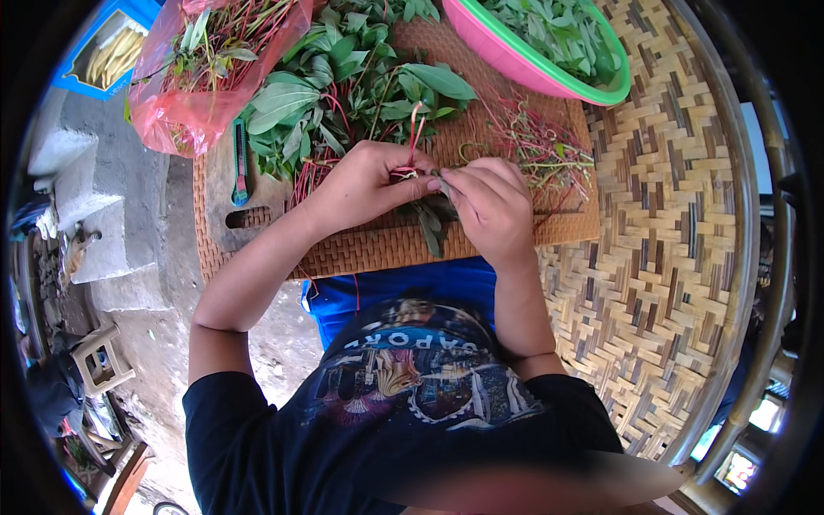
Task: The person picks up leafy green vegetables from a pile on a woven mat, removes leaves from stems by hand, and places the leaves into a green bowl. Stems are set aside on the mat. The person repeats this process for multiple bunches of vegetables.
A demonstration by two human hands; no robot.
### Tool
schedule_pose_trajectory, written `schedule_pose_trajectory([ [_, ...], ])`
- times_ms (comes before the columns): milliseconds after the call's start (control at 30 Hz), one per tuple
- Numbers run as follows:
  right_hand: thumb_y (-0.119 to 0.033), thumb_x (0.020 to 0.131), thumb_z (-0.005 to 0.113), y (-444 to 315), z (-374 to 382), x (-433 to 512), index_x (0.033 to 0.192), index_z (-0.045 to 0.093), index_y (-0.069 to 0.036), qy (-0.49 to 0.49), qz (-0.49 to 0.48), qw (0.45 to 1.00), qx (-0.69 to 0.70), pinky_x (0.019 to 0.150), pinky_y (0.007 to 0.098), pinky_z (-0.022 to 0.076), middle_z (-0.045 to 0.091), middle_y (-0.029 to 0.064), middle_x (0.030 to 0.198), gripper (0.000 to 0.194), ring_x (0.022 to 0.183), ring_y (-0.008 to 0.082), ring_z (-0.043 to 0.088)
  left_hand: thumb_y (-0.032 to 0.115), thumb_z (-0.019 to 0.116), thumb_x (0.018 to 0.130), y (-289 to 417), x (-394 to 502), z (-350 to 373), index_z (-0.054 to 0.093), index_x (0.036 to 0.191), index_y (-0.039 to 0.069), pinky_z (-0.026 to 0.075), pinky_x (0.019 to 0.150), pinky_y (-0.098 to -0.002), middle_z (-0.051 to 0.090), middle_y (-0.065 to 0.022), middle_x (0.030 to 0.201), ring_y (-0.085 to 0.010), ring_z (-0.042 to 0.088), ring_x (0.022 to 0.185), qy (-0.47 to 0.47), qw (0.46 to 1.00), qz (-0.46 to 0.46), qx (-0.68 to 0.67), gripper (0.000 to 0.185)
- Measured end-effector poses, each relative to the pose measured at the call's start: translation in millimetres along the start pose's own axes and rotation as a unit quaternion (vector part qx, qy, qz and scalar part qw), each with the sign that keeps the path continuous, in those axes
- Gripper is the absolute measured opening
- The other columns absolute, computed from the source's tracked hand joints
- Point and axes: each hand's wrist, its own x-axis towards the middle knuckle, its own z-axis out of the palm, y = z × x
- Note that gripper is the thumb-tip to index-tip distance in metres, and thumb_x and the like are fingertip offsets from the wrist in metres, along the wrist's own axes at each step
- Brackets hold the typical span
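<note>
Several red leaf stems [412, 145] rise from between the thumb and fingers of my left hand [364, 187], which grips them. Close beside it, my right hand [492, 203] pinches a green leaf between thumb and fingertips; more dark leaves [430, 228] hang below the two hands. Beyond them a heap of green leaves with red stalks [335, 96] lies on the brown woven table top [386, 254]. To the right of my right hand is a loose pile of bare red and green stems [547, 151]. My fingers partly hide what they hold.
A green-handled box cutter [241, 164] lies on a wooden cutting board [215, 215]. At the back left, a red plastic bag [193, 116] holds stems. A pink and green basin [534, 80] of leaves stands back right, near the woven bamboo surface [650, 257]. A plastic stool [106, 360] is on the left.
</note>
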Motion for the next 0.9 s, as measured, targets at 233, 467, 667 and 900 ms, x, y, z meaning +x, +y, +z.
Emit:
schedule_pose_trajectory([
  [233,0.005,0.096,0.081,10,-1,-8,0.102,0.076,0.003,0.042,0.1,0.97,0.219,0.084,0.0373,0.0572,0.077,0.0131,0.097,0.008,0.092,0.0254,0.074,0.013,0.083,0.105,-3,1,-4,0.08,0.111,-0.002,0.06,0.079,-0.0331,0.084,-0.0079,0.099,-0.0119,0.075,0.086,0.008,0.999,0.036,0.013,0.017],
  [467,-0.001,0.102,0.082,18,3,-14,0.111,0.079,0.005,0.078,0.252,0.906,0.33,0.091,0.0332,0.059,0.079,0.012,0.107,0.011,0.1,0.0204,0.075,0.018,0.08,0.111,-10,5,-4,0.075,0.124,0.002,0.058,0.083,-0.0282,0.076,0.0015,0.099,-0.0074,0.07,0.09,0.039,0.982,-0.073,-0.169,0.022],
  [667,-0.004,0.1,0.086,42,-20,16,0.116,0.085,0.0,0.087,0.137,0.956,0.246,0.096,0.0358,0.0583,0.076,0.0104,0.12,0.017,0.111,0.022,0.073,0.023,0.066,0.115,-10,7,-12,0.071,0.129,0.006,0.045,0.078,-0.0259,0.075,-0.0022,0.103,-0.007,0.059,0.085,0.043,0.945,-0.075,-0.317,0.023],
  [900,-0.03,0.103,0.087,163,-78,136,0.131,0.083,-0.004,0.125,0.222,0.964,-0.073,0.095,0.0334,0.0593,0.085,0.0094,0.117,0.039,0.103,0.019,0.077,0.022,0.061,0.112,-20,10,-13,0.07,0.128,0.005,0.044,0.076,-0.0282,0.077,-0.0074,0.108,-0.0119,0.057,0.082,0.064,0.862,-0.025,-0.503,0.025],
])
